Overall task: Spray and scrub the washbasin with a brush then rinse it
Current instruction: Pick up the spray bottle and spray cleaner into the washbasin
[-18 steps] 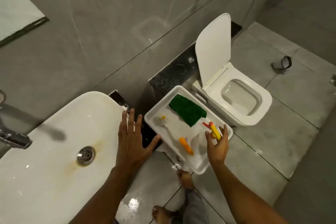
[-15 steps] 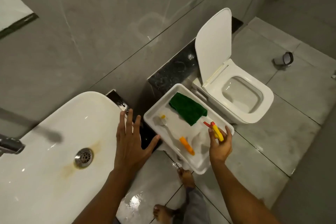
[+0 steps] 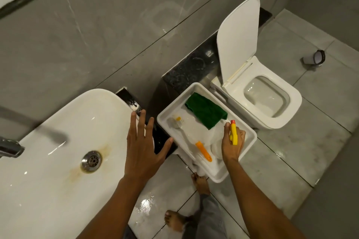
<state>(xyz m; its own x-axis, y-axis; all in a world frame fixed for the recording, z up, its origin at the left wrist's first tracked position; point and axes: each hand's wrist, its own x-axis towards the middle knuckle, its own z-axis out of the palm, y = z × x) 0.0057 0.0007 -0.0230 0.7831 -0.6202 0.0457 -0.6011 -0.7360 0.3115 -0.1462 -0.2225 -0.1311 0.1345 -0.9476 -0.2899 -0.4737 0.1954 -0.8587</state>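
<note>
The white washbasin (image 3: 58,141) fills the lower left, with a brown stain around its metal drain (image 3: 91,160) and a tap (image 3: 9,148) at the left edge. My left hand (image 3: 144,147) hovers flat and open over the basin's right rim. To its right a white tray (image 3: 250,141) holds a brush (image 3: 191,141) with white bristles and an orange handle end, and a green cloth (image 3: 206,110). My right hand (image 3: 232,144) is closed around a clear spray bottle with a yellow and red trigger head (image 3: 233,131) in the tray.
A white toilet (image 3: 272,101) with its lid up stands right of the tray, against a dark stone ledge (image 3: 190,70). A small cylinder (image 3: 314,58) lies on the grey floor tiles. My bare feet (image 3: 200,183) stand on wet floor below the tray.
My right hand has closed around the spray bottle's head in the tray. My left hand stays spread over the basin's rim. The camera has tilted down slightly.
</note>
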